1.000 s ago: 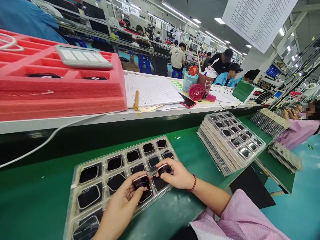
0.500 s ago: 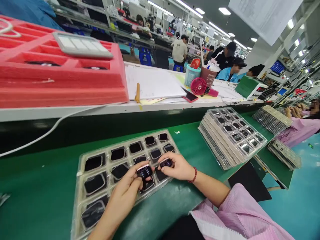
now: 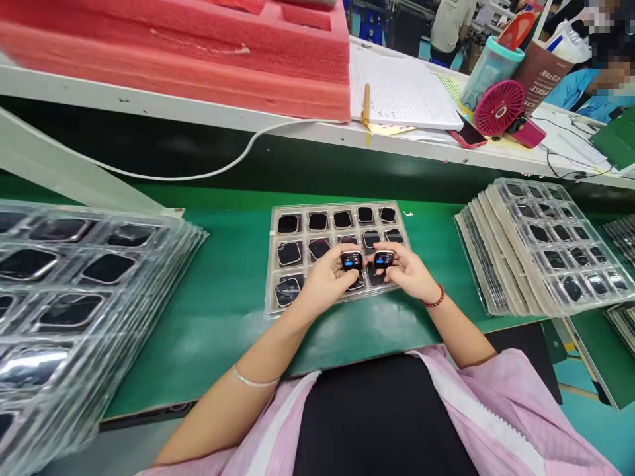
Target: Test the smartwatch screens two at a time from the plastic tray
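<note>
My left hand (image 3: pixel 330 274) is closed around a smartwatch body (image 3: pixel 352 260) whose screen is lit with a blue patch. In my right hand (image 3: pixel 409 272) is a second smartwatch body (image 3: pixel 383 260), its screen lit much the same way. The two watches are side by side, screens up, with a small gap between them. Below them on the green bench lies a clear plastic tray (image 3: pixel 270 284) with rows of dark-screened watches in its pockets. My hands cover part of its front rows.
Stacked trays of watches (image 3: pixel 99 264) rise at the left, and another stack (image 3: pixel 546 251) stands at the right. On the shelf behind are red foam (image 3: pixel 198 59), papers (image 3: pixel 407 86), a phone (image 3: pixel 467 134), a pink fan (image 3: pixel 499 108) and cups. A white cable (image 3: pixel 238 158) hangs below the shelf.
The view has swung left and down, bringing the left tray stack into sight. Both hands still hold their watches, now closer to level with each other, and blue patches show on the screens.
</note>
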### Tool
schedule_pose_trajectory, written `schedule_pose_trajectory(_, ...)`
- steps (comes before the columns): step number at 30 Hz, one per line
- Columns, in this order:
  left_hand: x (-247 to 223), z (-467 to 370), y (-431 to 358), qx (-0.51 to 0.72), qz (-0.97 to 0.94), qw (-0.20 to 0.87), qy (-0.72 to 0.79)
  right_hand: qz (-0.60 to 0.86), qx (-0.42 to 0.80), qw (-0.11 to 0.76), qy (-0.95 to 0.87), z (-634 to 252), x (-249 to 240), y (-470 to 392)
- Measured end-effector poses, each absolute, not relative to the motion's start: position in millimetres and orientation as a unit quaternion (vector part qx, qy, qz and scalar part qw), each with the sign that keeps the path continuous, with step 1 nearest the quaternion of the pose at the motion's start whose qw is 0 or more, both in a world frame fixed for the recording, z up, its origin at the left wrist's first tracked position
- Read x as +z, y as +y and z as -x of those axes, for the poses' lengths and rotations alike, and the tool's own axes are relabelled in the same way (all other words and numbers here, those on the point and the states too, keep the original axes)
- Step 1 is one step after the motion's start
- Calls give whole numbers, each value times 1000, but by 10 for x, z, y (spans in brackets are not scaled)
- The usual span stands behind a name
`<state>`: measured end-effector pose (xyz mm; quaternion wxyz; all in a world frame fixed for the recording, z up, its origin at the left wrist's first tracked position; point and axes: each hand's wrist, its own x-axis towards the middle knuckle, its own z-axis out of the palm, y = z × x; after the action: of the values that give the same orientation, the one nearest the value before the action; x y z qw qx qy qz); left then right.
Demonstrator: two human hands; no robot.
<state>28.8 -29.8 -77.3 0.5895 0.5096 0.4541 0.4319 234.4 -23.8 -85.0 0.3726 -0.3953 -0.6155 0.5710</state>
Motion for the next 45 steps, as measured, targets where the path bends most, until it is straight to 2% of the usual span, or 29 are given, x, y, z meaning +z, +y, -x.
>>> schedule_pose_trajectory(15, -781, -264, -302, 429, -494, 609, 449, 410, 579, 415, -570, -2353, -863, -219)
schedule_pose_trajectory(21, -777, -263, -309, 401, -510, 613, 451, 424, 589, 387, -569, -2341, -845, -230)
schedule_pose_trajectory(28, -770, -265, -301, 416, -515, 606, 440, 398, 587, 430, -559, -2344, -839, -226)
schedule_pose_trajectory(45, -755, -267, -322, 395, -526, 603, 451, 390, 582, 402, -589, -2363, -881, -232)
